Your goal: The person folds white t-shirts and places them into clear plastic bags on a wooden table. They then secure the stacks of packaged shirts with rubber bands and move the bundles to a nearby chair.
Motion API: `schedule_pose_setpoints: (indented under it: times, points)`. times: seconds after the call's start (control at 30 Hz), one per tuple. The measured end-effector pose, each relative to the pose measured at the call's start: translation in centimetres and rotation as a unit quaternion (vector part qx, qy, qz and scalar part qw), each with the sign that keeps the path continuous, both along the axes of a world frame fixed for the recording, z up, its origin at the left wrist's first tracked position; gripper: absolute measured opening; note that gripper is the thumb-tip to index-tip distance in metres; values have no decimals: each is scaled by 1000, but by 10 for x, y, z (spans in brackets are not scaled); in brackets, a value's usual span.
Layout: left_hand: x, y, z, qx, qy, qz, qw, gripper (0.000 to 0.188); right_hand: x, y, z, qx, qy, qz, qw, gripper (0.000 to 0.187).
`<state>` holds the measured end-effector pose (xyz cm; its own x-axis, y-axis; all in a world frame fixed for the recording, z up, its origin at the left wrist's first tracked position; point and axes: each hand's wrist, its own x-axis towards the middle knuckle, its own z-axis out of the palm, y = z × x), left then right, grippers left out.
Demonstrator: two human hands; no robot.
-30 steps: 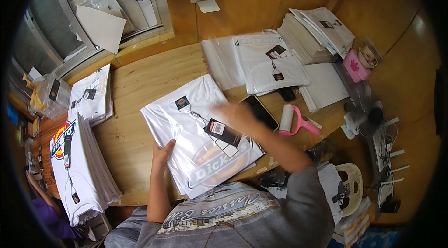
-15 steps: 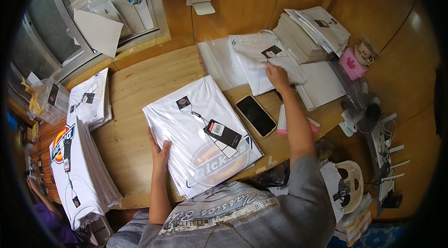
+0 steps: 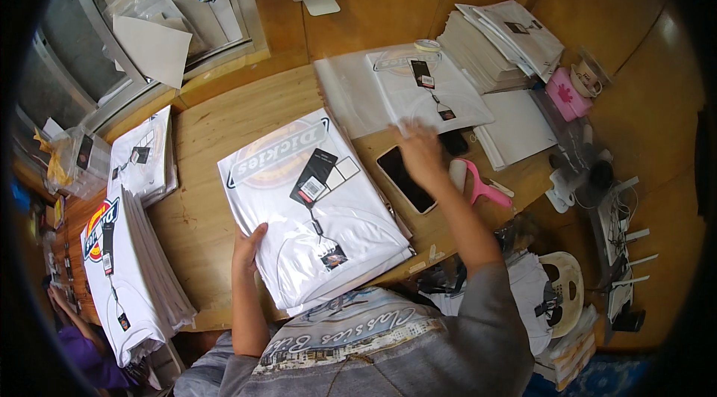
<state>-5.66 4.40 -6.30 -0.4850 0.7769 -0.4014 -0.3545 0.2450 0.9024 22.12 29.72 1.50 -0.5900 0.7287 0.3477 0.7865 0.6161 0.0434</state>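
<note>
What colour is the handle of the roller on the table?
The roller's handle is pink; the head view shows it best.

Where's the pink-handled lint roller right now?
In the head view, the lint roller lies right of centre on the wooden table, just right of the person's right hand and the phone.

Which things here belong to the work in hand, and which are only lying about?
Belonging, it seems:
front packed white shirts, touched by the left hand
far packed white shirts, near the blurred right hand

Apparently just lying about:
phone
pink box
</note>
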Motion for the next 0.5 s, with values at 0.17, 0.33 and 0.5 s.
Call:
schedule_pose_setpoints:
  times: [0.17, 0.33, 0.5]
  points:
    - [0, 9, 13, 5, 2, -5, 1000, 72, 39, 90, -57, -19, -43, 44, 998, 40]
    - [18, 6, 20, 122, 53, 54, 990, 85, 32, 115, -24, -133, 191, -14, 972, 36]
    - [13, 10, 13, 125, 194, -39, 972, 48, 28, 101, 71, 149, 357, 16, 922, 32]
